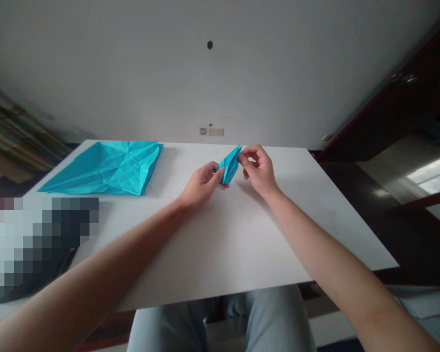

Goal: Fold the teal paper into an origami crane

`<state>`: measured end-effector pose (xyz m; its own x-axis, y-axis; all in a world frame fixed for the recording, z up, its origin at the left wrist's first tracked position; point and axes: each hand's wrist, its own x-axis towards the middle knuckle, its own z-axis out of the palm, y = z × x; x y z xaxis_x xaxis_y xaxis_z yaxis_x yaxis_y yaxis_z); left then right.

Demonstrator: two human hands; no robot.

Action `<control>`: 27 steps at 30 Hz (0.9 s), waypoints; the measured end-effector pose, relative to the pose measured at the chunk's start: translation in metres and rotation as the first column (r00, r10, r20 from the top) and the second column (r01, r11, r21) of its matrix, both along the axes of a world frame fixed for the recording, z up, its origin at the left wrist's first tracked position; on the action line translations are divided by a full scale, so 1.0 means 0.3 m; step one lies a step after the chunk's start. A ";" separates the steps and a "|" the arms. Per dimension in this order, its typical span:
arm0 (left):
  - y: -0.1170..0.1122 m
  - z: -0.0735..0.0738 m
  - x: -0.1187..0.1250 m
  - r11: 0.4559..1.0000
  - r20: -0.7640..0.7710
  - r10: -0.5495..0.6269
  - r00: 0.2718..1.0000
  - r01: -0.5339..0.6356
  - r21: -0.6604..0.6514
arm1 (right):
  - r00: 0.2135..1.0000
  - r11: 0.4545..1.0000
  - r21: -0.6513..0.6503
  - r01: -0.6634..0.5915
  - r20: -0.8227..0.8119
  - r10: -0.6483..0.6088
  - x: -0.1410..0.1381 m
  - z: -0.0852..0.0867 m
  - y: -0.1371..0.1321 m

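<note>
A small piece of folded blue paper [230, 165], shaped to a point at the top, is held up over the white table. My left hand [204, 182] grips its lower left side between thumb and fingers. The fingers of my right hand [257, 168] are curled, with thumb and index finger pinching the paper's upper right edge. Part of the fold is hidden behind my left fingers. Farther left lie large creased blue sheets [113, 168], spread flat, with neither hand touching them.
The white table [220, 244] reaches the wall, where sockets [211, 131] sit just above its back edge. A blurred-out dark and pale object [58, 244] lies at the left. My legs [220, 322] are under the front edge. A curtain [14, 127] hangs at far left.
</note>
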<state>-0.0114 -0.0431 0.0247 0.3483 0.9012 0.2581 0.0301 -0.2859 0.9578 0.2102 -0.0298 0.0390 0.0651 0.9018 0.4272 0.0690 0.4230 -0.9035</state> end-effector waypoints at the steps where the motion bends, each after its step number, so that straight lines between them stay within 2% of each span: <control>1: 0.000 0.000 0.000 1.000 0.003 0.007 1.000 -0.007 -0.003 | 1.000 1.000 0.000 -0.012 0.010 0.012 0.000 -0.001 -0.001; 6: -0.009 0.007 -0.004 0.999 -0.019 0.041 0.999 -0.042 -0.019 | 0.996 0.995 -0.048 -0.090 0.022 0.091 -0.005 0.003 -0.011; 10: -0.017 0.025 -0.010 0.991 -0.091 0.124 0.988 -0.119 0.056 | 0.982 0.980 -0.085 -0.179 0.054 0.184 -0.006 -0.005 -0.015; 14: -0.011 0.024 -0.010 0.974 -0.136 0.206 0.969 -0.190 0.123 | 0.969 0.976 -0.092 -0.198 0.129 0.209 0.005 -0.024 -0.002; 18: 0.010 -0.002 -0.002 0.988 -0.053 0.153 0.987 -0.150 0.046 | 0.960 0.965 -0.096 -0.242 0.119 0.253 0.011 -0.027 0.006; 21: 0.019 -0.015 0.005 0.992 0.055 0.121 0.991 -0.123 0.033 | 0.967 0.971 -0.068 -0.230 0.093 0.236 0.005 -0.024 0.002; 24: 0.015 -0.011 0.009 0.994 0.176 0.096 0.980 -0.102 0.024 | 0.976 0.978 -0.036 -0.205 0.072 0.208 -0.001 -0.025 -0.002; 27: 0.004 -0.001 0.010 0.998 0.213 0.053 0.976 -0.058 0.020 | 0.983 0.985 -0.016 -0.170 0.063 0.170 -0.001 -0.026 -0.003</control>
<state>-0.0083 -0.0420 0.0243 0.2326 0.9096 0.3442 -0.1565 -0.3142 0.9363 0.2100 -0.0308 0.0311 -0.1168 0.9020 0.4157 0.0547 0.4238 -0.9041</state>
